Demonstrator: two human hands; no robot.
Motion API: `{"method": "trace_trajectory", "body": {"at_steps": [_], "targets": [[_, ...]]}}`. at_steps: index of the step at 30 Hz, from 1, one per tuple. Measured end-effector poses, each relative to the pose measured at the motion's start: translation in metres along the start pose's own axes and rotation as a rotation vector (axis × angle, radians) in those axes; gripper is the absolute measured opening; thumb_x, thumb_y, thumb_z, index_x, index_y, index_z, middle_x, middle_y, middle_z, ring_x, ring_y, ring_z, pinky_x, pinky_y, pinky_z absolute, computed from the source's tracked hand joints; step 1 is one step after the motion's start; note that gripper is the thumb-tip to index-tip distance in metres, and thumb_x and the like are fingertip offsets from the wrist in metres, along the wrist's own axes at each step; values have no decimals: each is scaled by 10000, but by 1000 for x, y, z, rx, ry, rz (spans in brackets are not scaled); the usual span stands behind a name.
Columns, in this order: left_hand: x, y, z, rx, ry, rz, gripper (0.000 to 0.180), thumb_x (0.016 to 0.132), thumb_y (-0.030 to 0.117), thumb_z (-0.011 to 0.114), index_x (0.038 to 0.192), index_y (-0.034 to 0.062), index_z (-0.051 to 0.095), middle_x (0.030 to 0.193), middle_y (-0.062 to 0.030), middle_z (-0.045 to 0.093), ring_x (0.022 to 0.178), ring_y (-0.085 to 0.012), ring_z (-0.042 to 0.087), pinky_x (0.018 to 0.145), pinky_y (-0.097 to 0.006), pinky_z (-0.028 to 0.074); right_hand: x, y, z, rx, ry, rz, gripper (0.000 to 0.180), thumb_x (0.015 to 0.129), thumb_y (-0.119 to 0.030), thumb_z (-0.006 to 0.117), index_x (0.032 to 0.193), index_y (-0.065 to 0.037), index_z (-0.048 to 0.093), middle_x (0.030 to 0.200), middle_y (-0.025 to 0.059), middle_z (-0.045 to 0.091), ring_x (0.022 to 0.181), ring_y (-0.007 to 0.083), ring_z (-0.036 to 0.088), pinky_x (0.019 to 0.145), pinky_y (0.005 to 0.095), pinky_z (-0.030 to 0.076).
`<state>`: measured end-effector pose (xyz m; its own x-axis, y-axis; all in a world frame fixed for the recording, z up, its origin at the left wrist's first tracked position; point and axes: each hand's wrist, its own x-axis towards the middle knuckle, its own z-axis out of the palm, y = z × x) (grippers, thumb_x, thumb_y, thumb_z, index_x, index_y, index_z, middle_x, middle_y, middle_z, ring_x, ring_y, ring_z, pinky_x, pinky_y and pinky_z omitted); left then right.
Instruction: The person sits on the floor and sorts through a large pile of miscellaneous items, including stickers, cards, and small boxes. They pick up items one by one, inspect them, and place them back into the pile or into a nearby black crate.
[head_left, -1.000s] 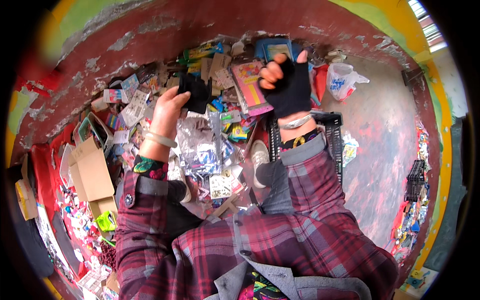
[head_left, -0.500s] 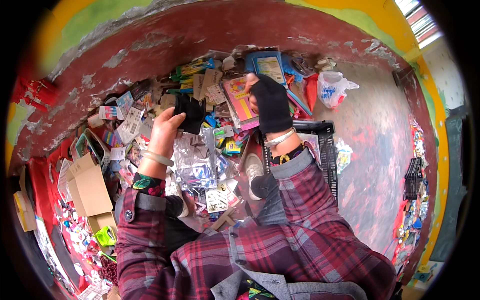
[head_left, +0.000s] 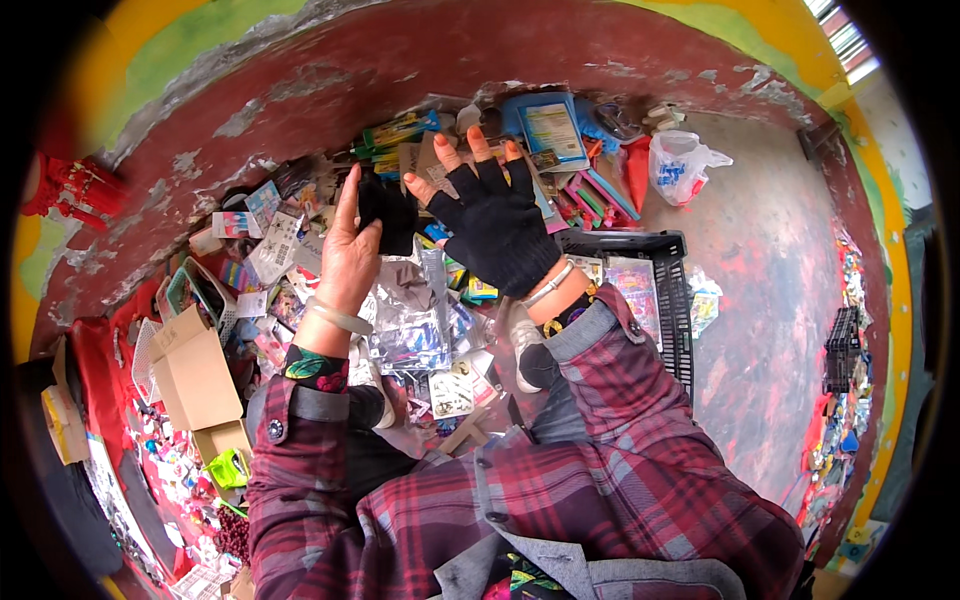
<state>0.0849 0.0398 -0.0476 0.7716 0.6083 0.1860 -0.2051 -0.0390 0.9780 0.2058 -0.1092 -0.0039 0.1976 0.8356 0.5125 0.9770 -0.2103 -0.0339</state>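
Note:
My right hand (head_left: 492,215) wears a black fingerless glove, its bare fingertips sticking out and spread apart. Nothing is in it. Another black glove (head_left: 392,214) is held in my bare left hand (head_left: 345,262), pinned by the thumb while a finger points up beside it. Both hands are raised over a heap of packaged goods, the left above clear plastic packets (head_left: 408,318) and the right nearest to a booklet and blue-framed pack (head_left: 553,132).
A black plastic crate (head_left: 672,300) stands by my right forearm. An open cardboard box (head_left: 188,372) and a white basket lie at left. A white plastic bag (head_left: 682,168) rests on the floor near the peeling red wall (head_left: 420,55). My shoes (head_left: 525,345) stand among the goods.
My right hand has turned and opened from a curled pose, its gloved fingers now spread and nearer to the left hand. The left hand still has the other glove, with a finger straightened upward.

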Motion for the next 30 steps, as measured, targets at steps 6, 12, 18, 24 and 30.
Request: {"method": "trace_trajectory", "body": {"at_steps": [6,12,18,24,30], "targets": [[-2,-8,-3,185,-50,24,516,797,-125,374,1275,43,466,1265,-103,499,1182,-163,445,998,-245,317,-3,2,8,-58,-18,-41,446,802,-172,503,1243,-110,496,1403,149,340,1346,320,230,1082,483,154],[-4,-20,-10,202,-92,-179,289,799,-35,421,938,-4,672,820,-32,652,736,-78,545,708,-216,445,1,1,0,-32,57,-93,382,806,-138,477,1176,-65,538,1291,154,470,1254,300,386,1025,431,291],[-6,-6,-7,289,-145,-267,260,790,-12,439,916,-13,666,789,-24,635,688,-63,525,639,-195,427,-5,-3,0,600,107,309,351,838,-204,550,1150,-42,554,1152,127,579,1001,241,577,785,316,459],[-13,10,11,306,-181,-160,152,841,74,569,941,-9,648,806,-7,618,715,-62,531,634,-197,432,-1,5,25,1885,-177,844,669,902,-559,347,1377,-89,314,1346,121,414,1209,237,409,987,369,320],[-15,23,20,608,-103,115,176,804,98,667,948,8,616,838,-68,622,771,-139,585,686,-262,467,-2,-8,23,1835,-200,463,740,885,-630,229,1420,-118,231,1435,143,284,1268,290,320,1067,408,201]]}}
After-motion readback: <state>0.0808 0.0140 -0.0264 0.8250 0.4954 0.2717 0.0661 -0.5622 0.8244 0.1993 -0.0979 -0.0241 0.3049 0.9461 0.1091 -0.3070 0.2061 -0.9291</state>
